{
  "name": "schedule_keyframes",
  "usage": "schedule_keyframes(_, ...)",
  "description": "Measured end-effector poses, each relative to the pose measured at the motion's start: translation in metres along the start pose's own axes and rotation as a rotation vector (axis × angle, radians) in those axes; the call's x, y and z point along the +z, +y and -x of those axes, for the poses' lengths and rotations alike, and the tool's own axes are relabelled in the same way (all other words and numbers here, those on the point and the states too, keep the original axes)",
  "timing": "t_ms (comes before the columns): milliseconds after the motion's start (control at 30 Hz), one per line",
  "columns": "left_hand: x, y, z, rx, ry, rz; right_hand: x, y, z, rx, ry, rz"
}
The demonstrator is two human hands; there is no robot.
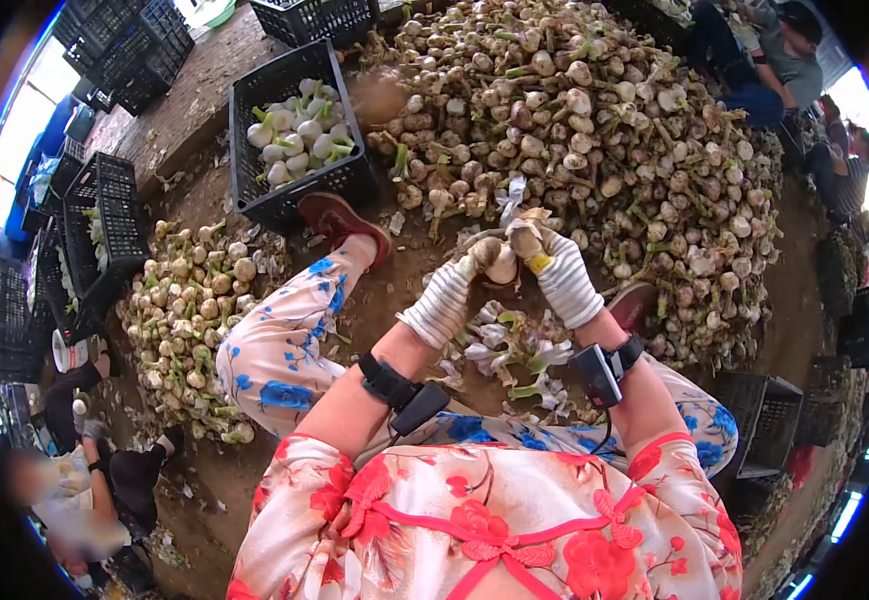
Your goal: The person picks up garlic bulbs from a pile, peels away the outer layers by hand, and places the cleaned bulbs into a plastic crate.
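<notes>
Both of my hands wear striped, soiled white gloves and meet near the middle of the view. My left hand [455, 290] has its fingers closed on the left side of a garlic bulb [502, 264]. At the bulb's upper right, my right hand [558, 270] is closed on the same bulb and its papery skin. Loose peelings [515, 345] lie on the ground below my hands. Just beyond them rises a large heap of unpeeled garlic [575, 130]. Cleaned white bulbs with green stems [300, 130] lie inside a black crate [300, 200] at the upper left.
A smaller garlic pile [190, 320] lies left of my leg. Black crates [105, 225] stand at the far left, and another crate [763, 425] is at the right. Co-workers sit at the lower left [90, 490] and upper right [790, 60].
</notes>
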State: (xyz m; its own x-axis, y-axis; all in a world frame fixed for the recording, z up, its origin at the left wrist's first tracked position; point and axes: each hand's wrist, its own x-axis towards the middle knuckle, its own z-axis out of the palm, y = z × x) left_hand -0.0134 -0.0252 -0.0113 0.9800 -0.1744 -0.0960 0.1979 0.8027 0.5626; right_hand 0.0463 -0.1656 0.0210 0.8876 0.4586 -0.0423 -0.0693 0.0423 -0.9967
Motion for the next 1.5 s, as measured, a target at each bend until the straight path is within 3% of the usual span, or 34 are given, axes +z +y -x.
schedule_keyframes(100, 0.0, -0.001, 0.005, -0.104, 0.079, 0.162, -0.003, -0.001, 0.004, -0.001, -0.044, 0.088)
schedule_keyframes(333, 0.008, 0.002, 0.009, -0.133, 0.136, 0.22, -0.002, 0.0, 0.014, 0.027, -0.075, 0.083)
schedule_keyframes(400, 0.004, 0.004, 0.005, -0.289, 0.237, 0.275, 0.001, 0.0, 0.015, -0.021, -0.046, 0.194)
schedule_keyframes(433, 0.003, 0.007, 0.003, -0.365, 0.289, 0.301, 0.003, 0.002, 0.015, 0.027, -0.025, 0.129)
schedule_keyframes(567, 0.015, 0.014, 0.003, -0.29, 0.401, 0.138, -0.001, 0.019, 0.011, 0.144, 0.0, -0.082)
schedule_keyframes(600, 0.019, 0.014, 0.004, -0.29, 0.404, 0.141, -0.002, 0.021, 0.007, 0.178, 0.014, -0.171)
schedule_keyframes(667, 0.024, 0.011, 0.006, -0.125, 0.399, -0.158, 0.0, 0.021, 0.005, 0.217, 0.029, -0.261)
schedule_keyframes(733, 0.016, 0.004, 0.004, -0.102, 0.422, -0.132, 0.005, 0.014, 0.008, 0.111, -0.005, -0.015)
schedule_keyframes(800, 0.011, 0.006, 0.004, -0.267, 0.433, 0.067, 0.006, 0.014, 0.009, 0.093, -0.003, 0.023)
schedule_keyframes(867, 0.008, 0.005, 0.003, -0.287, 0.439, 0.131, 0.003, 0.023, 0.012, 0.068, -0.037, 0.0)
schedule_keyframes(933, -0.006, 0.006, 0.001, -0.41, 0.327, 0.179, 0.001, 0.027, 0.013, 0.027, -0.027, 0.065)
schedule_keyframes(1000, -0.014, 0.005, -0.001, -0.427, 0.227, 0.196, 0.004, 0.029, 0.011, 0.144, 0.061, -0.128)
schedule_keyframes(1133, 0.004, -0.011, 0.0, 0.444, 0.183, -0.648, 0.007, 0.035, 0.006, 0.167, 0.09, -0.214)
schedule_keyframes(1200, 0.001, -0.005, 0.0, 0.384, 0.262, -0.588, 0.008, 0.039, 0.002, -0.062, 0.074, 0.203)
schedule_keyframes(1233, 0.0, -0.001, 0.002, 0.207, 0.336, -0.322, 0.006, 0.037, 0.003, -0.106, 0.094, 0.356)
schedule_keyframes(1267, -0.003, -0.003, 0.003, 0.192, 0.325, -0.235, 0.007, 0.023, 0.002, -0.152, 0.117, 0.512)
schedule_keyframes(1333, -0.01, -0.003, 0.003, -0.022, 0.283, -0.034, -0.008, 0.041, -0.01, -0.222, 0.162, 0.462)
schedule_keyframes(1400, -0.009, -0.002, 0.003, -0.045, 0.291, 0.015, 0.002, 0.022, -0.004, -0.022, 0.065, 0.034)
schedule_keyframes(1467, -0.016, 0.008, 0.002, -0.27, 0.034, 0.252, -0.005, 0.031, -0.007, 0.006, 0.062, 0.054)
schedule_keyframes(1500, -0.001, 0.013, 0.004, -0.252, 0.211, 0.19, -0.008, 0.034, -0.008, -0.007, 0.088, 0.038)
